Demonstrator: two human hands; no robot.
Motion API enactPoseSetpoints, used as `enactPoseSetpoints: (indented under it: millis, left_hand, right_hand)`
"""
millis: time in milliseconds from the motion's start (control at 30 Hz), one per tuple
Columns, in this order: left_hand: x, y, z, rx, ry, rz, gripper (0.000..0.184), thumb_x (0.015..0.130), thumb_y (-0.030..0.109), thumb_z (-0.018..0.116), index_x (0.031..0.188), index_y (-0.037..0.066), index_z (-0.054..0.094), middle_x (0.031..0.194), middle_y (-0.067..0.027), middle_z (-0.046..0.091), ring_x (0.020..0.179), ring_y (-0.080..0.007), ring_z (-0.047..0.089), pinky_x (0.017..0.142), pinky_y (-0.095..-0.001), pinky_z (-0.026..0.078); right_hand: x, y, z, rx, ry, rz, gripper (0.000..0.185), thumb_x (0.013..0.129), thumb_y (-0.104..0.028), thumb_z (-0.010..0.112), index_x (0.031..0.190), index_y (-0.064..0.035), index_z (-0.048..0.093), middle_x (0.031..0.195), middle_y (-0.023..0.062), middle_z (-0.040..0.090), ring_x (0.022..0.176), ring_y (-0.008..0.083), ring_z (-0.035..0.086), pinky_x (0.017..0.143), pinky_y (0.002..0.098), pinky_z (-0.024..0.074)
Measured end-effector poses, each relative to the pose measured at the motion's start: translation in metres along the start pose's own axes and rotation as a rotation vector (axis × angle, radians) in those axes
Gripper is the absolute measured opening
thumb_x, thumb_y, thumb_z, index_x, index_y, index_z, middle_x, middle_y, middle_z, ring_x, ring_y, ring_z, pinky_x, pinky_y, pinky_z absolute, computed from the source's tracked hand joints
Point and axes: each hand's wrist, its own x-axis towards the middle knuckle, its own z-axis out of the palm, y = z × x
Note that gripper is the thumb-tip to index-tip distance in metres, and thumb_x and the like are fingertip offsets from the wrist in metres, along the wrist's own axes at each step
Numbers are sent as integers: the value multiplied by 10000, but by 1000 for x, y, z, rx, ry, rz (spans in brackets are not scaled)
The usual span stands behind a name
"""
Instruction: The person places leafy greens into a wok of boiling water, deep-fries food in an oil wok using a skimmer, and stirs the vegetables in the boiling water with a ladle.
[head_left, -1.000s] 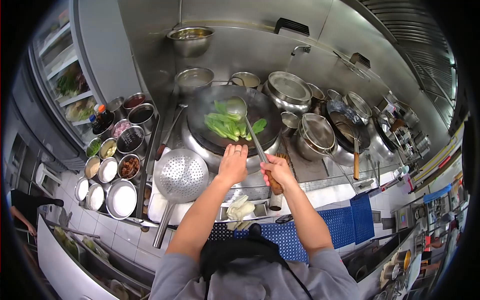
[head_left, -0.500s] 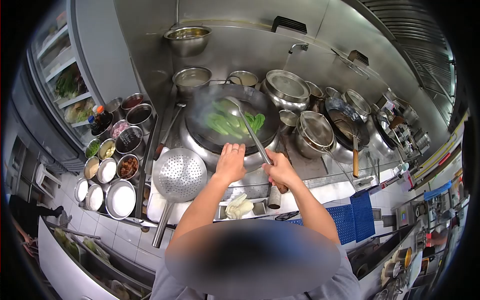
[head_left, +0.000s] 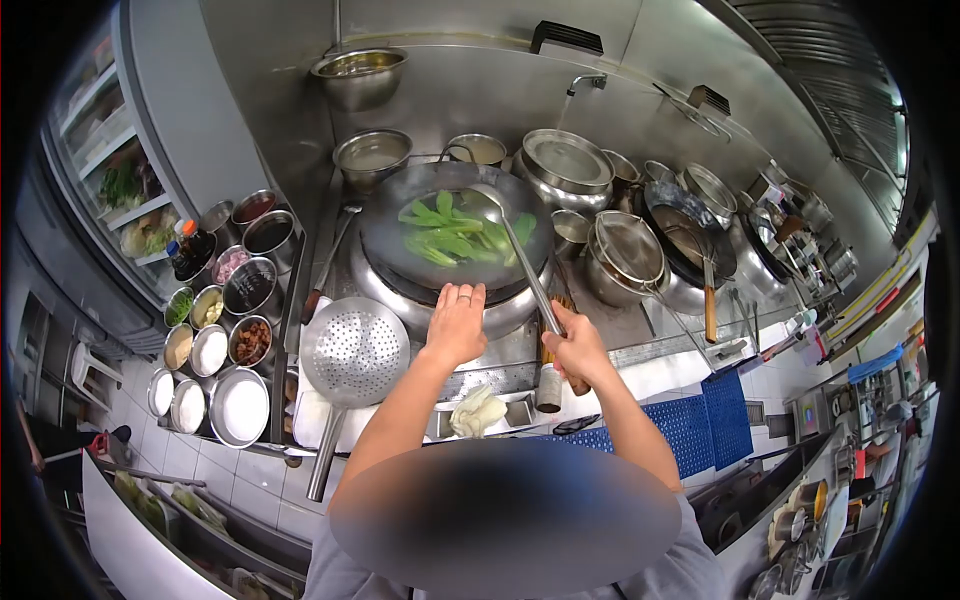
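A large dark wok [head_left: 385, 250] sits on the round steel burner ring [head_left: 520, 305], with leafy greens [head_left: 440, 238] and some steam in it. My left hand [head_left: 457, 325] is at the wok's near rim, its fingers closed over the edge. In my right hand [head_left: 578, 345] is a long steel ladle [head_left: 535, 275], gripped near its wooden end. The ladle's bowl rests at the far right side of the greens. A perforated strainer [head_left: 355, 350] lies left of my left hand, its handle pointing toward me. A crumpled cloth [head_left: 477, 411] lies below my hands.
Seasoning pots [head_left: 240, 405] and bottles [head_left: 197, 240] stand on the left. Steel bowls [head_left: 372, 155] line the back, with a lidded pot [head_left: 568, 160] nearby. A sieve over a pot [head_left: 628, 250] and a second wok [head_left: 690, 235] are on the right. A faucet [head_left: 588, 82] projects from the wall.
The greens have shifted and spread differently in the wok. The ladle's bowl has moved slightly right, and my right hand is a little lower. My left hand stays at the rim.
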Motion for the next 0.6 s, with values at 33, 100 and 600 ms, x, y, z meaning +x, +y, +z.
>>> enactPoseSetpoints:
  millis: [33,100,600]
  left_hand:
    - [2,1,-2,-7,-12,-9,829,687,168,782,1400,-51,421,1315,-233,504,1286,-399,439,1193,-473,267]
    - [2,5,-5,-22,-42,-23,838,678,175,795,1396,-50,425,1319,-230,502,1282,-397,441,1190,-471,273]
    - [1,1,-5,-48,-14,-16,773,670,113,751,1374,-26,462,1276,-212,520,1260,-377,457,1161,-466,309]
  right_hand:
    - [0,0,2,-10,25,-1,636,899,-43,594,1507,-23,410,629,40,563,440,129,526,400,321,426]
    - [15,4,6,16,-54,3,604,891,-66,603,1468,6,444,624,80,593,442,167,565,413,351,459]
    - [30,-10,0,164,-405,27,675,917,-11,605,1543,-59,358,690,29,544,468,113,517,393,291,436]
